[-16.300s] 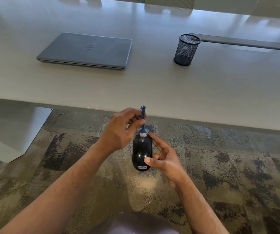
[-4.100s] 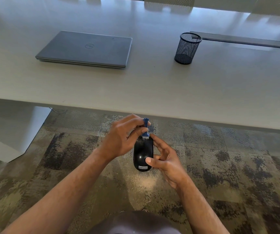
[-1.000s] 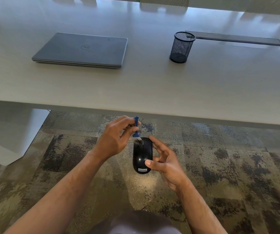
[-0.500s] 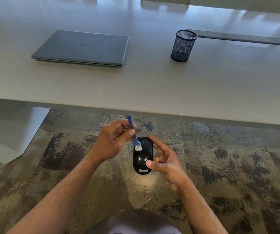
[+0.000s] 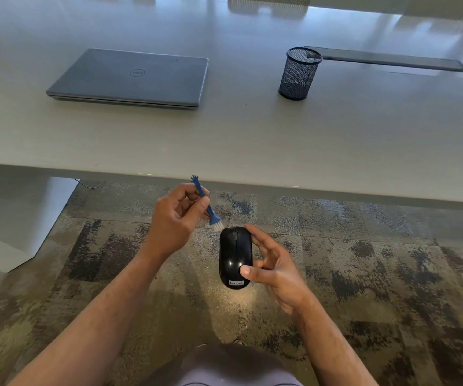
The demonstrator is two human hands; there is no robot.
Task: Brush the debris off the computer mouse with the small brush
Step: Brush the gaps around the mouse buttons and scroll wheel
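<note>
A glossy black computer mouse [image 5: 235, 254] with a white label near its rear end is held in the air over the carpet, in front of the table edge. My right hand [image 5: 275, 267] grips it from the right side, thumb on its rear top. My left hand [image 5: 176, 218] pinches the blue handle of the small brush [image 5: 206, 203], which slants down to the right. Its white bristles sit at the mouse's front left corner, just touching or a hair off it.
A long pale table [image 5: 252, 140] spans the view beyond my hands. On it lie a closed grey laptop [image 5: 132, 78] at the left and a black mesh pen cup [image 5: 298, 73] at the right, with a dark cable slot behind it. Patterned carpet lies below.
The brush has moved from the mouse's left side up to its front left corner, with the handle tilted further left. My right hand still holds the mouse in the same place.
</note>
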